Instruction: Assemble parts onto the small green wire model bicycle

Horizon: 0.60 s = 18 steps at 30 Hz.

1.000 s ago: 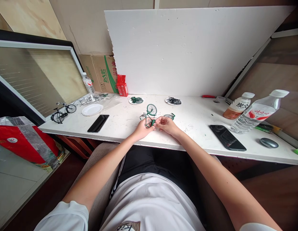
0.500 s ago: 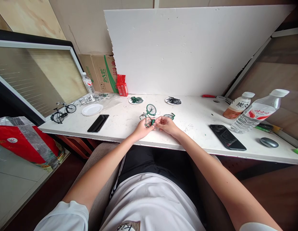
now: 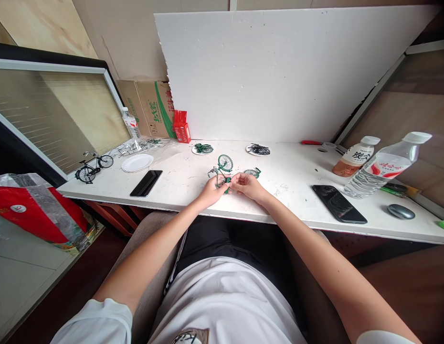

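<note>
A green toy bicycle frame with one spoked wheel (image 3: 225,163) is held near the table's front edge. My left hand (image 3: 212,192) is closed round the frame, the wheel standing up beyond its fingers. Pinched against the frame's right side is my right hand (image 3: 246,185), its fingertips meeting the left ones; whether a small part lies between them is hidden. Just behind my right hand lies a loose green wheel with a fender (image 3: 252,172). Two small plates hold green parts (image 3: 203,148) and black parts (image 3: 259,150).
On the left are a black toy bicycle (image 3: 94,167), a white plate (image 3: 137,163), a phone (image 3: 146,183) and a red box (image 3: 182,127). On the right are another phone (image 3: 339,204), two bottles (image 3: 383,167), a mouse (image 3: 401,211) and a red-handled tool (image 3: 311,142).
The green frame has turned slightly in my fingers, and a bit more green shows below my fingertips. Both hands stay in nearly the same place.
</note>
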{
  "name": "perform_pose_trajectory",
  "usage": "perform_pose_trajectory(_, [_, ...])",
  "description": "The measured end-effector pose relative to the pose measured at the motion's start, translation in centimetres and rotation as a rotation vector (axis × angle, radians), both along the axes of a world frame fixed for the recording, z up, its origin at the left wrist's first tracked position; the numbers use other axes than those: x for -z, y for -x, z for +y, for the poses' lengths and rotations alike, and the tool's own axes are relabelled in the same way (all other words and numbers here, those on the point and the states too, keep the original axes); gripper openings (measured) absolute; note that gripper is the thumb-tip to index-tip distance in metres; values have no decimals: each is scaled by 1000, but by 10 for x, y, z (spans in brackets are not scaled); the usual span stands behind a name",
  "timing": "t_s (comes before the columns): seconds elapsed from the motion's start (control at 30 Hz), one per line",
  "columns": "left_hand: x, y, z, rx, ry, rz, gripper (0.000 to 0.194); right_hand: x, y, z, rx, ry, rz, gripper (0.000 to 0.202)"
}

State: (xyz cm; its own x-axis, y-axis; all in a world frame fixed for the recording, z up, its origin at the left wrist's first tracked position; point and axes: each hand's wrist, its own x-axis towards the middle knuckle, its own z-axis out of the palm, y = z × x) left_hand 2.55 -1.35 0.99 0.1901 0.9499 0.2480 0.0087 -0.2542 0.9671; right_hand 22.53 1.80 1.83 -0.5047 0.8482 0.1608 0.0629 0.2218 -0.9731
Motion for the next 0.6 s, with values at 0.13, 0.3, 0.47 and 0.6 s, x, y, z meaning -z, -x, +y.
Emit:
perform_pose_trajectory(0.13, [1, 0, 1, -5, 5, 3, 30, 0, 0, 0, -9, -10, 2, 47])
perform_pose_trajectory(0.3, [3, 1, 3, -1, 1, 0, 30, -1, 0, -1, -12, -12, -1, 47])
perform_pose_trajectory(0.47, [3, 1, 2, 7, 7, 8, 31, -1, 0, -1, -1, 1, -8, 48])
perform_pose_trajectory(0.6, [3, 1, 2, -19, -9, 17, 30, -1, 1, -2, 5, 10, 3, 48])
